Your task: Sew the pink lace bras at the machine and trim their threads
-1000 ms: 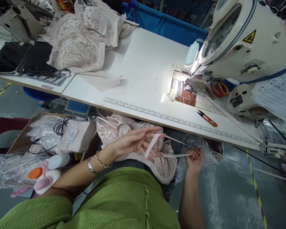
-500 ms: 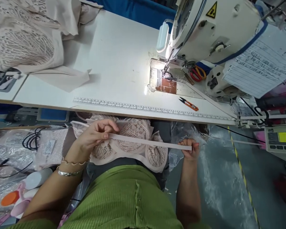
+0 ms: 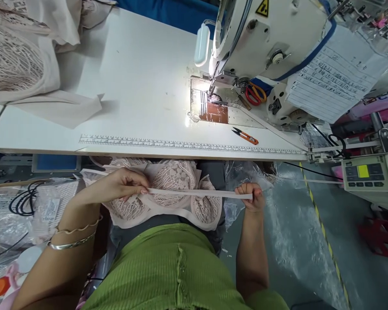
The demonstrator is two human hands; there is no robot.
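Head view: pinching, between closed thumb and fingertips of the left hand (image 3: pixel 126 185), a pale strip (image 3: pixel 194 193) stretched across a lace bra (image 3: pixel 173 176) to the tightly curled fingers of the right hand (image 3: pixel 255 202). Now unlooped from the left fingers and drawn straight, so seemingly better under control.

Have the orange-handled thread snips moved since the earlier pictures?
No, in no direction: against the printed ruler, the thread snips lie where they were; only the view shifted.
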